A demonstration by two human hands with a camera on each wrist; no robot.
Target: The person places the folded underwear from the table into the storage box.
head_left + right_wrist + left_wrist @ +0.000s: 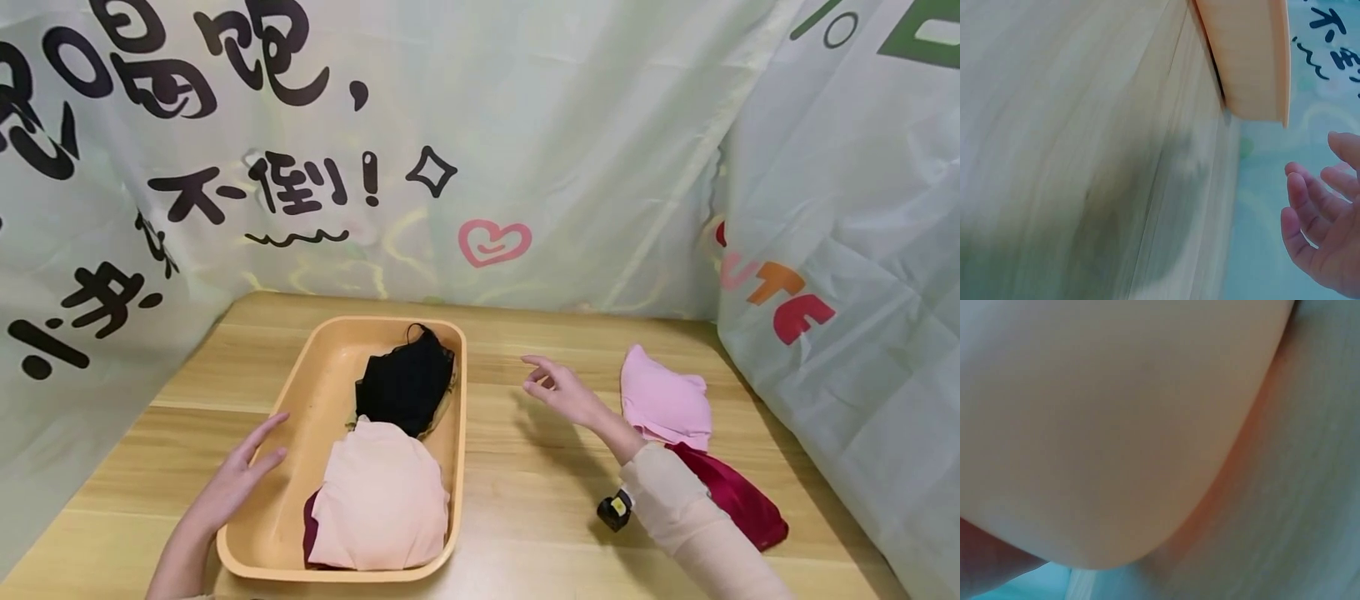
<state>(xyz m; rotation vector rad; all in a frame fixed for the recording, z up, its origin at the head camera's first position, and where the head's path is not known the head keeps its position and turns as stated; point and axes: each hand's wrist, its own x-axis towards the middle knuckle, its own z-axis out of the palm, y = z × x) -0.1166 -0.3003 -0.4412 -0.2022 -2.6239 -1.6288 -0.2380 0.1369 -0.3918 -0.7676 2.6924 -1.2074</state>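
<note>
My left hand (238,477) is at the left rim of an orange plastic tray (300,467), fingers spread and holding nothing. In the left wrist view the tray's blurred wall (1122,437) fills most of the picture. Inside the tray lies a folded black bra (405,383) with a thin strap and lace edge. In front of it sits a folded pale pink bra (382,500), partly covering a maroon piece of cloth (311,529). To the right of the tray, my right hand (566,396) hovers above the table with loosely bent fingers and nothing in them.
A pink bra (663,400) and a dark red garment (738,500) lie on the wooden table (517,517) at the right, partly behind my right forearm. A small black camera (615,510) shows beside the right sleeve. Printed curtains (600,167) enclose the table's back and sides.
</note>
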